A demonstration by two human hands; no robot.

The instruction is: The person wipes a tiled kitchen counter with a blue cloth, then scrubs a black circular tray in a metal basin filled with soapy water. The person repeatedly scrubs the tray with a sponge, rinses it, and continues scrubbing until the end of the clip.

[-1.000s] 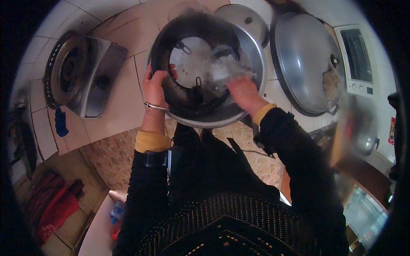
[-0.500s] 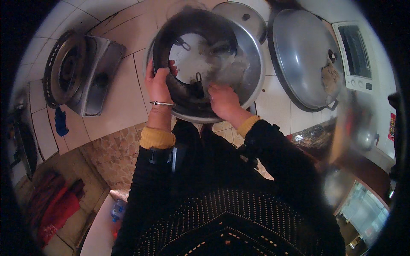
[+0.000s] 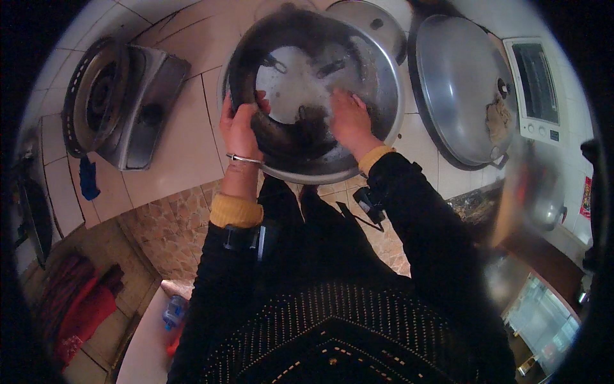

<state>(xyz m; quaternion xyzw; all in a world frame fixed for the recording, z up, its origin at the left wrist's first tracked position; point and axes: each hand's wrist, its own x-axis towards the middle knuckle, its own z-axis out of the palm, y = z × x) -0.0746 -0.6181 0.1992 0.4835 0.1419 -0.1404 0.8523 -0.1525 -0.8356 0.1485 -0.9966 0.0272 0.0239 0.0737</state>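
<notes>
A dark, ring-shaped metal piece [image 3: 294, 142] with wire loops on its inner edge rests in a wide silver basin [image 3: 395, 109] on the tiled counter. Around the ring's left side my left hand [image 3: 240, 131] is closed, thumb on top and fingertips showing at the inner edge. A bracelet circles that wrist. My right hand [image 3: 352, 121] presses down at the right part of the ring, fingers bent together and slightly blurred. Whatever lies under those fingers is hidden. Cloudy grey-white water or basin floor [image 3: 281, 96] shows through the ring's opening.
A gas stove [image 3: 137, 115] stands on the counter to the left, with a blue cloth [image 3: 89, 179] by it. To the right are a large domed lid [image 3: 457, 83] and a white oven-like appliance [image 3: 534, 80]. Another round lid [image 3: 384, 32] lies behind the basin.
My right hand has moved right and slightly up across the ring. The ring has spread lower and to the right in the basin, seeming to tilt flatter. My left hand keeps its grip.
</notes>
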